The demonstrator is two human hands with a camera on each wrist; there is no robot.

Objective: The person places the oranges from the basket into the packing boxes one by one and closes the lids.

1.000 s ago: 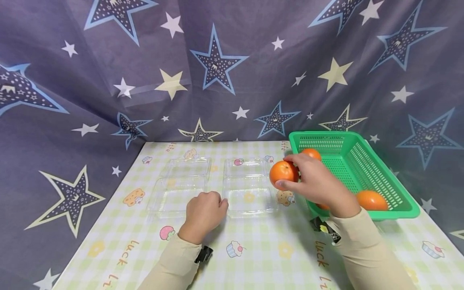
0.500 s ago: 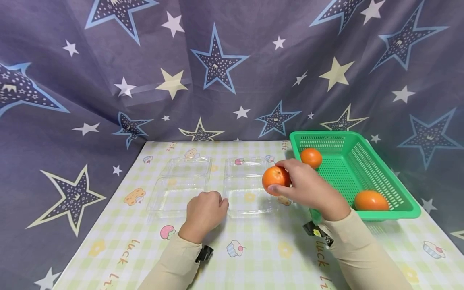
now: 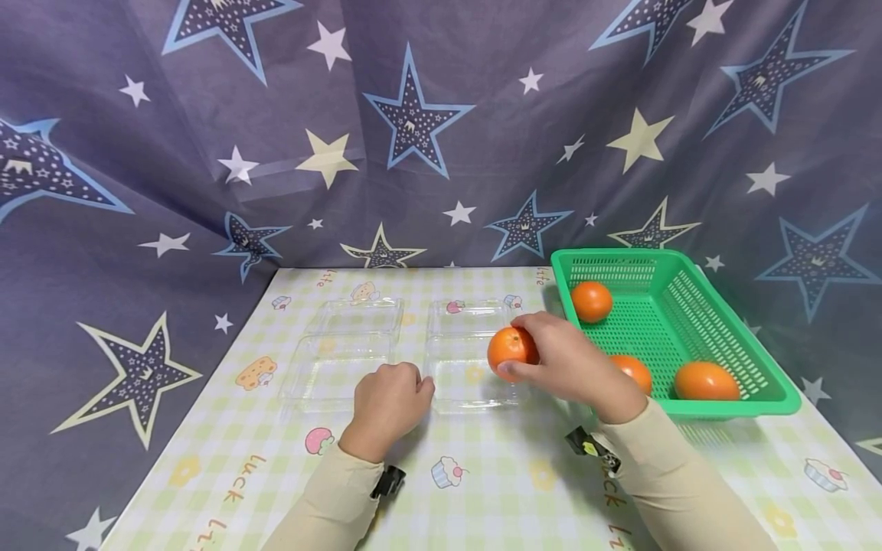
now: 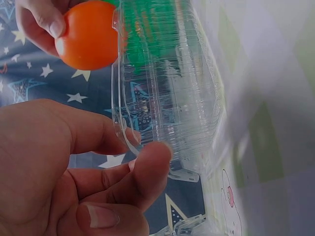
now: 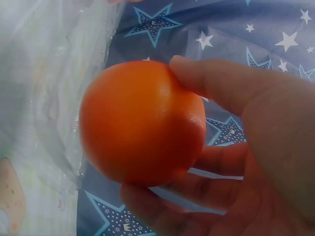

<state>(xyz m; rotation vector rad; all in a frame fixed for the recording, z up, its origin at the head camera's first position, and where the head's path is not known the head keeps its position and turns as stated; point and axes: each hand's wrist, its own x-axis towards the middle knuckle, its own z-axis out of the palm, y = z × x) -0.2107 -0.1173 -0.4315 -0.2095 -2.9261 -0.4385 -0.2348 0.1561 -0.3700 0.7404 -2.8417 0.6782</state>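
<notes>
My right hand [image 3: 575,366] holds an orange [image 3: 510,353] between thumb and fingers, above the right side of a clear plastic clamshell container [image 3: 475,402]. The right wrist view shows the thumb on one side of the orange [image 5: 142,123] and the fingers curled on the other. At the container's near left corner is my left hand [image 3: 390,405]. In the left wrist view its thumb and a curled finger pinch the rim of the clear container [image 4: 167,98]. That container lies unfolded, with a second half behind the near one.
Another unfolded clear container [image 3: 338,375] lies to the left. At the right a green basket [image 3: 758,398] holds several oranges, including one orange [image 3: 591,301] at its far left. A patterned cloth covers the table [image 3: 482,505]; a star-printed curtain [image 3: 441,207] hangs behind.
My right hand has carried the orange left and slightly nearer, away from the basket to over the right container. Oranges in the basket are less covered now. The left hand has stayed put.
</notes>
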